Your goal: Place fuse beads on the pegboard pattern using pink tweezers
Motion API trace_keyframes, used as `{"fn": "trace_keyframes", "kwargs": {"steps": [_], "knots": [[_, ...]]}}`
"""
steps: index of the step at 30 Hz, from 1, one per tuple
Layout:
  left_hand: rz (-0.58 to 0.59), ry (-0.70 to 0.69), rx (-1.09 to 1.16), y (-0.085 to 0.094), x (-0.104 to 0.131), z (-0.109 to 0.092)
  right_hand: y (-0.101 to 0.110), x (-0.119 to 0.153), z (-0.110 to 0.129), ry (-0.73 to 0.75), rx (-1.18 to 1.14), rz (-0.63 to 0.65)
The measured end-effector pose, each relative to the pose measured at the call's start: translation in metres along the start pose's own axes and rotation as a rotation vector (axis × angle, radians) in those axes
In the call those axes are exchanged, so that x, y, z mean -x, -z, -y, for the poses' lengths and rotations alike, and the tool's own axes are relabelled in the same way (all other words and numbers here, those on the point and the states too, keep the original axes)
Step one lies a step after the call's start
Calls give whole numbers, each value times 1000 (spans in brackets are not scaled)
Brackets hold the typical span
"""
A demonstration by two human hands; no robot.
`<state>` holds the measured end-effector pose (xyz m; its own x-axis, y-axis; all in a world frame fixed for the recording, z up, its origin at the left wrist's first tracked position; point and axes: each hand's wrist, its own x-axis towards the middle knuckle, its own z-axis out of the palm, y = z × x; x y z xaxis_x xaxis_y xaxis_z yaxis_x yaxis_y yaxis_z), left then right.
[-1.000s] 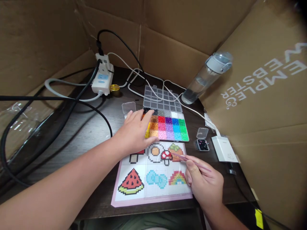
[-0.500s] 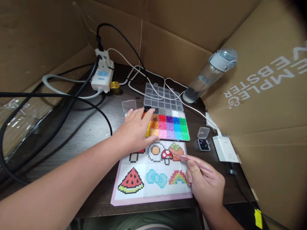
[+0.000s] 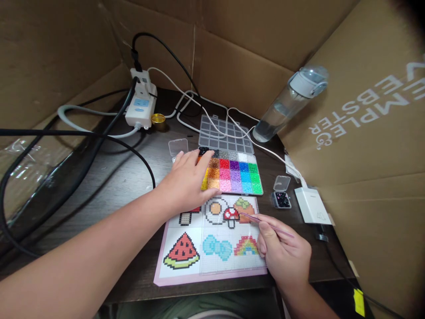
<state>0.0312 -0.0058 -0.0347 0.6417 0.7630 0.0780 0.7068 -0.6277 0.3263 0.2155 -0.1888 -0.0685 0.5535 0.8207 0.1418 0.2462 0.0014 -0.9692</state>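
My right hand pinches a pair of pink tweezers, its tip beside a small red-and-white bead mushroom. The mushroom lies on a clear pegboard over a pattern sheet printed with pixel pictures, including a watermelon slice, a blue bow and a rainbow. My left hand is open, fingers spread over the left part of a bead box sorted by colour. Its palm hides part of the sheet's upper left, and whether the fingertips touch the box I cannot tell.
The bead box's clear lid lies folded back under a white cable. Right of it are a small box of dark beads, a white charger and a tilted water bottle. A power strip and gold cup stand back left.
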Motion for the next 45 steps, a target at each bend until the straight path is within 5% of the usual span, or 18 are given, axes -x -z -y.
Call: {"fn": "trace_keyframes", "kwargs": {"steps": [29,37,41,45], "knots": [[0,1,36,0,1,1,-1,-1,4,-91,-58,-25],[-7,4,23,0,3,1,-3,-58,40,156,-86,-76],[-30,0,26,-1,3,3,-28,-92,57,221,-95,-49],[-20,8,48,-1,5,3,-56,-110,47,109,-100,-11]]}}
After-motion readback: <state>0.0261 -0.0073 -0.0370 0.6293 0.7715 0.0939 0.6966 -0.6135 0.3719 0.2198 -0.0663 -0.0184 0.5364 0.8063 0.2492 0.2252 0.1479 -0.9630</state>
